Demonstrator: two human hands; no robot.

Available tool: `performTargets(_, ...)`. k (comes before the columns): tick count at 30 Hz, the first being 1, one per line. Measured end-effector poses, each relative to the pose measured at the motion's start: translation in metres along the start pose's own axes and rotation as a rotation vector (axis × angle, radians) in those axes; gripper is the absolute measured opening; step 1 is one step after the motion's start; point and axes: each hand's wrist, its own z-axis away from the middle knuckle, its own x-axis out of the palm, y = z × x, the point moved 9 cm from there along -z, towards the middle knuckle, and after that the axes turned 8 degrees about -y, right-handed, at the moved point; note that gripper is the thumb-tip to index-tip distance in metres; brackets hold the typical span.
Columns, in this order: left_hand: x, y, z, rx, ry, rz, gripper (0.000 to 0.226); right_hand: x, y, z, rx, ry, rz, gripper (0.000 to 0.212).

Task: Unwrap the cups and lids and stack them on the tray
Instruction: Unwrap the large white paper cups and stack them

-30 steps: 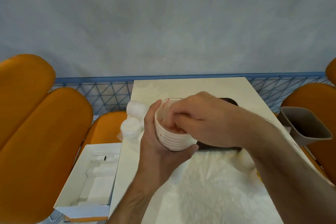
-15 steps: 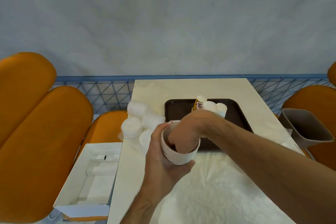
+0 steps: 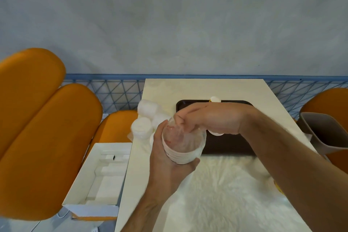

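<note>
Orange chairs (image 3: 47, 137) w/ open white box (image 3: 99, 179) left, grey bin (image 3: 327, 133) right.

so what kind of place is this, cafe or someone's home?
Probably a cafe or fast-food seating area, not a home. Cues: orange padded booth seats flanking a narrow pale table, a dark brown serving tray on it, and a grey bin beside the table.

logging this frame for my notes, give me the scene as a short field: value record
left hand: left hand grips the ribbed white cup from below
right hand: right hand pinches the clear wrap at the cup mouth
tray: brown tray behind the cup, a few items on it
wrapped stock: wrapped white bundles left of the tray
bin: grey bin at right
box: open white box at left
</note>
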Motion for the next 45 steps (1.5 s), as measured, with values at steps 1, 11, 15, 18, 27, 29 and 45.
performTargets(1,0.000,-0.008,0.002,-0.024,-0.017,0.014,0.101,0.005,-0.004,0.004,-0.004,-0.043,-0.012,0.020)
performTargets(11,0.000,-0.002,0.003,-0.050,-0.037,-0.016,0.098,-0.010,-0.033,0.017,-0.100,0.075,0.097,0.049)
performTargets(15,-0.001,-0.001,0.005,-0.038,-0.039,-0.039,0.100,-0.041,-0.047,0.030,-0.351,0.283,-0.143,0.028)
performTargets(18,-0.004,-0.003,0.005,-0.035,-0.028,-0.037,0.101,-0.058,-0.037,0.036,-0.428,0.377,-0.369,0.021)
performTargets(27,-0.004,0.001,0.006,-0.022,-0.059,-0.052,0.094,-0.014,-0.038,0.019,-0.121,0.106,0.393,0.058)
performTargets(29,0.002,-0.002,0.002,-0.078,-0.080,-0.014,0.085,0.001,-0.047,0.014,-0.087,0.026,0.517,0.047)
performTargets(45,-0.006,0.000,0.009,0.002,-0.074,-0.025,0.098,-0.058,-0.078,0.052,-0.324,0.546,0.436,0.026)
